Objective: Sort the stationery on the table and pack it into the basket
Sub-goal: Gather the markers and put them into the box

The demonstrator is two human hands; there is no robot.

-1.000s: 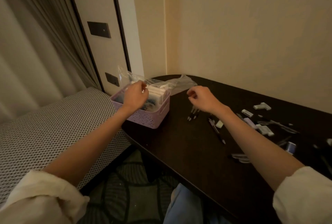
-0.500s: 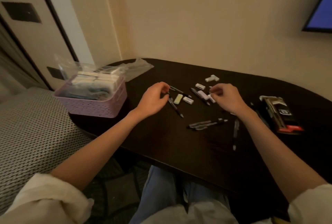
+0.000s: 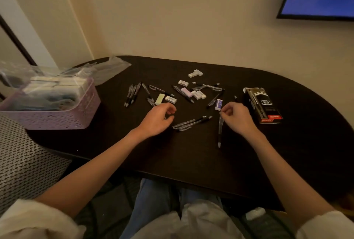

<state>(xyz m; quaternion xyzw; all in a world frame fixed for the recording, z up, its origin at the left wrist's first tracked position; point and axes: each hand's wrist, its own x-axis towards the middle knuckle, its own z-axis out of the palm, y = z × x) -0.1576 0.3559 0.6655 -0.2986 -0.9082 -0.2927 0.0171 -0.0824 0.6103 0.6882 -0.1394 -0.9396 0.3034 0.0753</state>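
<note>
The right hand (image 3: 236, 117) pinched the top of a clear-barrelled black pen (image 3: 220, 131) lying on the dark oval table (image 3: 191, 162), likely gathering pens together. The left hand (image 3: 157, 119) hovered loosely curled, apparently empty, while the lilac perforated plastic basket (image 3: 57, 119) waited at the table's left end, already part filled.

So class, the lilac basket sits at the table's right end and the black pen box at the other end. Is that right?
Not quite. The head view shows the lilac basket at the table's left end; the black pen box is at the right.
</note>
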